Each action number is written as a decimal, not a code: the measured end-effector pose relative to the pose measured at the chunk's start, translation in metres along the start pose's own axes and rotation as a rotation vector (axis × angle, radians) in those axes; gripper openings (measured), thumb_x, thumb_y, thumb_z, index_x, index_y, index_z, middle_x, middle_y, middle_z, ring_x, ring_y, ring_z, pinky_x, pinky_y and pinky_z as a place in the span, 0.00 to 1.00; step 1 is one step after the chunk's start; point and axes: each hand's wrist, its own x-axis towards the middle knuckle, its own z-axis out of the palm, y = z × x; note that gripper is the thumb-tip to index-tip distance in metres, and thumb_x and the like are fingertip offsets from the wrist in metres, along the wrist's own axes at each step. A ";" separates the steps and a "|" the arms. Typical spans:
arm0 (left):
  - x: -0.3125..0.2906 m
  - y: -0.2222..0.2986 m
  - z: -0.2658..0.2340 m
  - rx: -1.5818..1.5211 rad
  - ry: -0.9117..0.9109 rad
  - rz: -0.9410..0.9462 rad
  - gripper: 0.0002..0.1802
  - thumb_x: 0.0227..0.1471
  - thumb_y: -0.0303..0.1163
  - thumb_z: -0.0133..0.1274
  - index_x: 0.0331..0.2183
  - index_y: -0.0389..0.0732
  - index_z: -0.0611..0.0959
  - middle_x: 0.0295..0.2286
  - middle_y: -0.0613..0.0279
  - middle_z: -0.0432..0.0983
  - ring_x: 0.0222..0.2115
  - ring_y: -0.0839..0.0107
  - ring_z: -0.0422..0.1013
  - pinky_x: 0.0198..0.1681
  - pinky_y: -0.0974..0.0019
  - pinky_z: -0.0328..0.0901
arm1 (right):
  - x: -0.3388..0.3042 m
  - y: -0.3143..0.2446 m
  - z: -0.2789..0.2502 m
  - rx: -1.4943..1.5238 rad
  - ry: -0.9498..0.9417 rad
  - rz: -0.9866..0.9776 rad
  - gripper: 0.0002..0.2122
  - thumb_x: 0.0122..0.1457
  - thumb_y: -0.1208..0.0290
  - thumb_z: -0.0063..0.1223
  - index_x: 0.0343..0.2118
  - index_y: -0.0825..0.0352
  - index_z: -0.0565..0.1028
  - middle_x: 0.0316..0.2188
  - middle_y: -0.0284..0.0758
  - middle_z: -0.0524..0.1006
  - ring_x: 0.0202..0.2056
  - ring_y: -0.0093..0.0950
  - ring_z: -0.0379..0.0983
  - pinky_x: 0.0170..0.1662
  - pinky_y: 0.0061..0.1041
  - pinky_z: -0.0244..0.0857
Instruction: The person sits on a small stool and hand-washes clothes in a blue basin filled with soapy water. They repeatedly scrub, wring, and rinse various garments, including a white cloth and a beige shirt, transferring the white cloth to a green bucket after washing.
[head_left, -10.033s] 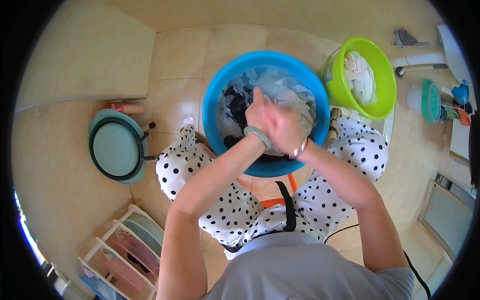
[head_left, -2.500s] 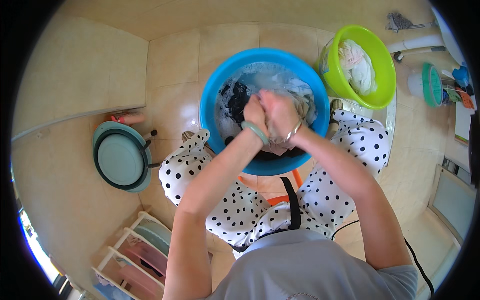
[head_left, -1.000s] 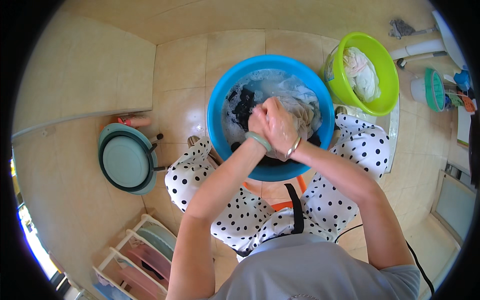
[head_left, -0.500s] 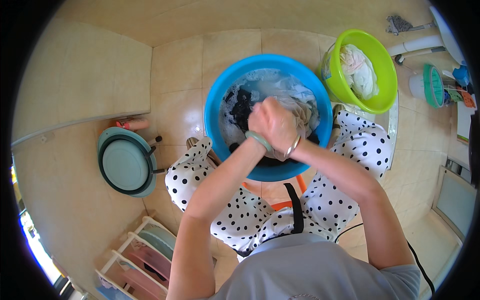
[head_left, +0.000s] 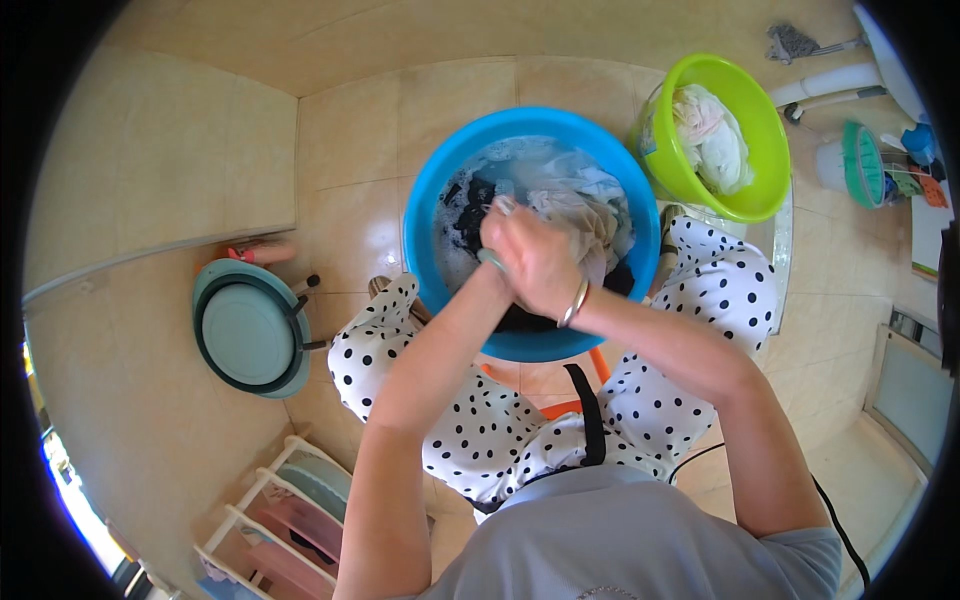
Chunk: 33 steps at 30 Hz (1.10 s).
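A large blue basin (head_left: 421, 250) stands between my knees, holding sudsy grey water. In it lie black cloth (head_left: 477, 215) on the left, beige cloth (head_left: 592, 232) on the right and pale cloth (head_left: 590, 185) toward the far side. My left hand (head_left: 497, 236) and my right hand (head_left: 542, 262) are pressed together above the laundry, fingers closed. A small whitish bit shows at the fingertips; motion blur hides what it is. My right hand covers much of the left. A pale green bangle circles my left wrist, a silver bracelet my right.
A lime green bucket (head_left: 776, 150) with whitish cloth stands touching or close to the basin's far right. Folded teal basins (head_left: 250, 340) lean at the left wall. A white rack (head_left: 240, 520) holds pink and green basins, lower left. A mop (head_left: 790, 43) lies far right.
Both my hands have shifted slightly left and stay pressed together. The right hand now covers more of the left wrist and its bangle. The laundry looks much the same.
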 end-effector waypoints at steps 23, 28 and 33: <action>-0.008 -0.042 0.060 0.067 0.515 -0.109 0.16 0.59 0.38 0.33 0.42 0.44 0.73 0.39 0.61 0.73 0.42 0.66 0.69 0.46 0.61 0.64 | -0.009 0.104 -0.007 -0.195 -0.086 0.385 0.11 0.57 0.67 0.43 0.21 0.67 0.69 0.21 0.48 0.72 0.26 0.48 0.70 0.28 0.42 0.63; -0.002 -0.014 -0.024 0.311 0.166 0.109 0.14 0.59 0.41 0.36 0.33 0.45 0.74 0.32 0.62 0.73 0.36 0.68 0.70 0.41 0.60 0.65 | -0.001 -0.021 -0.007 0.104 -0.118 0.068 0.08 0.57 0.71 0.45 0.25 0.69 0.67 0.21 0.46 0.70 0.25 0.46 0.68 0.27 0.38 0.62; -0.012 -0.035 0.078 -0.051 0.428 -0.086 0.13 0.59 0.38 0.36 0.36 0.45 0.75 0.32 0.65 0.74 0.33 0.70 0.71 0.35 0.66 0.67 | -0.003 0.081 -0.017 -0.205 -0.082 0.177 0.12 0.58 0.70 0.44 0.19 0.68 0.69 0.19 0.47 0.71 0.23 0.46 0.69 0.26 0.42 0.62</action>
